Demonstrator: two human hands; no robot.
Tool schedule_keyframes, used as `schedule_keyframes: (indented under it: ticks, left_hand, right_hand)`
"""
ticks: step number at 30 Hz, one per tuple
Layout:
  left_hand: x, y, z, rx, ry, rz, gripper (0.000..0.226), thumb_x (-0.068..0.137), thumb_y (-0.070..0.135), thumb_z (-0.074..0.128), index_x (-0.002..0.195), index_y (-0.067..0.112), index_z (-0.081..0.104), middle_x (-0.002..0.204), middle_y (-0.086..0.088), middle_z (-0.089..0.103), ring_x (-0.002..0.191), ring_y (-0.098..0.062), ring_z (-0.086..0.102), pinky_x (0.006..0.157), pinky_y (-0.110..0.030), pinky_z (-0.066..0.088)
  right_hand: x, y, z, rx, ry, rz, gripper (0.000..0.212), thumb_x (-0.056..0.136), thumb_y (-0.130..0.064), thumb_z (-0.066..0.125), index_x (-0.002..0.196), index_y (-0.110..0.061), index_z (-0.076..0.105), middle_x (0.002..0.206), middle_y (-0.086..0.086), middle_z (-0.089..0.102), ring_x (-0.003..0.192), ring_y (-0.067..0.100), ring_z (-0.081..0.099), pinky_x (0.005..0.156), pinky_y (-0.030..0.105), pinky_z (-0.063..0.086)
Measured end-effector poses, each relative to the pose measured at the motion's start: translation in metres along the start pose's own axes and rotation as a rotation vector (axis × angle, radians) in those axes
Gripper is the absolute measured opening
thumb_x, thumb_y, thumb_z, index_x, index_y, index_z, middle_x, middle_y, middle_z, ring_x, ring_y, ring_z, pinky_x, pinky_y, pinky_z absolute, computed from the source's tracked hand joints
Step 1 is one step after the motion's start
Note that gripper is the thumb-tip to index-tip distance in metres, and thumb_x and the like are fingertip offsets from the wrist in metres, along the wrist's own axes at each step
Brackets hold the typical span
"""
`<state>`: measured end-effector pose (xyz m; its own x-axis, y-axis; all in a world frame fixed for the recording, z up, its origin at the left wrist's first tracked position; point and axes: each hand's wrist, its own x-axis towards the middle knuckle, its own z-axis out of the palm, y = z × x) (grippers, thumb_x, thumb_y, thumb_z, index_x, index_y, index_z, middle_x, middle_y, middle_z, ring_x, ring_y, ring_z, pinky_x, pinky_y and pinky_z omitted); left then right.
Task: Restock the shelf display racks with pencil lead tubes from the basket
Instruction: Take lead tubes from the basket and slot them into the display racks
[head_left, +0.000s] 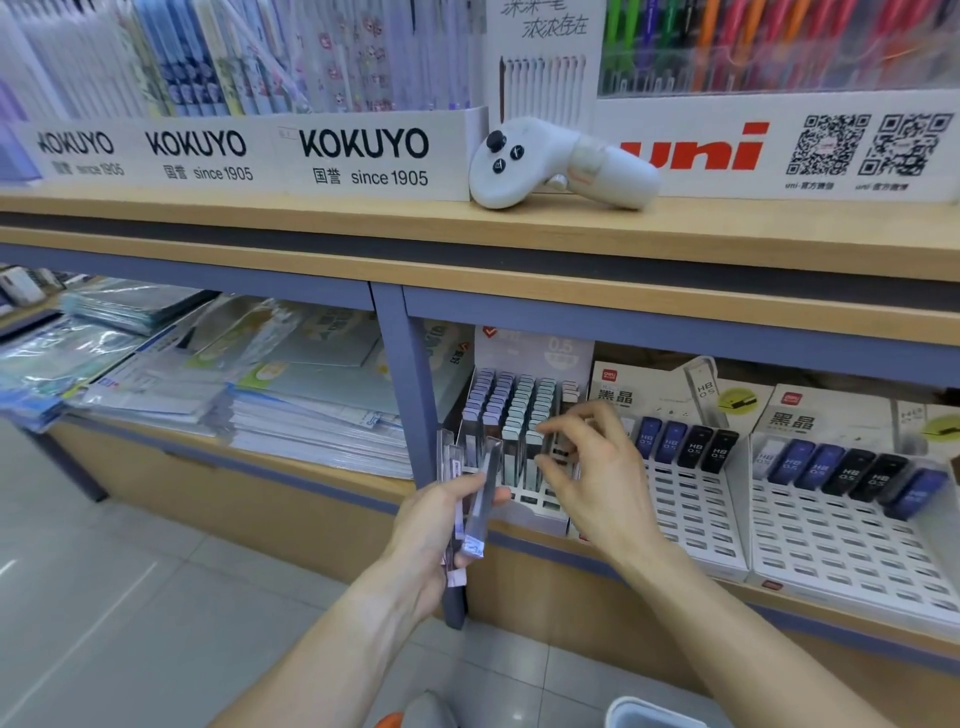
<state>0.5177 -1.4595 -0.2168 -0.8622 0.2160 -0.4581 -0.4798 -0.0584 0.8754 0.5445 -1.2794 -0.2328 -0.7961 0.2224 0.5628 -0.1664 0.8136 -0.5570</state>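
My left hand (434, 525) grips a small bunch of clear pencil lead tubes (480, 499), held upright in front of the lower shelf. My right hand (592, 467) reaches into the white display rack (524, 512), its fingers curled over the front row of lead tubes (519, 415); whether it pinches a tube I cannot tell. Rows of pale lilac and grey-capped tubes fill that rack. To the right, two white slotted racks (691, 514) (831, 535) carry a back row of dark blue and black HB tubes (685, 441). A white basket rim (654, 714) shows at the bottom edge.
A blue shelf post (415, 415) stands just left of the rack. Stacks of plastic folders (208, 384) fill the lower left shelf. A white handheld controller (556, 161) lies on the wooden upper shelf (311, 218) before pen displays. Grey floor tiles (130, 597) lie below.
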Motion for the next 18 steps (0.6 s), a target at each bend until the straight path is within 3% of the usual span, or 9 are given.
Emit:
schedule_keyframes:
  ticks: [2,5,8,13,18]
  left_hand:
    - [0.000,0.001,-0.001,-0.041,-0.009,0.005,0.030,0.093,0.025,0.069,0.115,0.004,0.069,0.095,-0.005,0.080,0.046,-0.012,0.043,0.036,-0.021,0.027]
    - [-0.002,0.003,-0.001,-0.142,0.006,-0.027,0.021,0.088,0.017,0.074,0.102,0.001,0.073,0.083,-0.005,0.076,0.052,-0.013,0.046,0.037,-0.021,0.026]
    - [-0.003,0.004,-0.001,-0.190,-0.012,-0.058,0.011,0.086,0.015,0.076,0.087,0.004,0.072,0.071,-0.007,0.065,0.052,-0.013,0.046,0.036,-0.020,0.025]
    - [0.003,0.000,-0.005,-0.210,-0.003,-0.095,0.017,0.087,0.014,0.073,0.097,0.002,0.066,0.067,-0.009,0.059,0.047,-0.014,0.043,0.033,-0.021,0.027]
    - [-0.003,0.002,-0.002,-0.151,-0.006,-0.093,0.016,0.090,0.015,0.072,0.098,0.000,0.070,0.077,-0.009,0.071,0.045,-0.013,0.041,0.034,-0.021,0.025]
  right_hand:
    - [-0.009,-0.016,-0.008,0.149,0.012,0.020,0.033,0.086,-0.018,0.078,0.114,-0.027,0.063,0.109,-0.014,0.054,0.087,0.006,0.060,0.074,0.033,0.056]
    - [-0.031,-0.035,-0.018,0.361,-0.195,-0.056,0.039,0.082,-0.024,0.082,0.114,-0.031,0.061,0.113,-0.014,0.057,0.092,0.011,0.065,0.072,0.027,0.056]
    - [-0.044,-0.036,-0.015,0.313,-0.281,-0.188,0.041,0.081,-0.016,0.084,0.115,-0.028,0.064,0.117,-0.014,0.056,0.096,0.011,0.063,0.079,0.026,0.055]
    - [-0.038,-0.037,-0.014,0.178,-0.332,-0.324,0.041,0.082,-0.013,0.080,0.119,-0.025,0.066,0.124,-0.014,0.054,0.116,0.003,0.056,0.092,0.017,0.046]
    - [-0.029,-0.032,-0.011,0.244,-0.138,-0.307,0.018,0.090,-0.007,0.075,0.106,-0.016,0.075,0.107,-0.007,0.066,0.096,0.005,0.066,0.080,0.023,0.054]
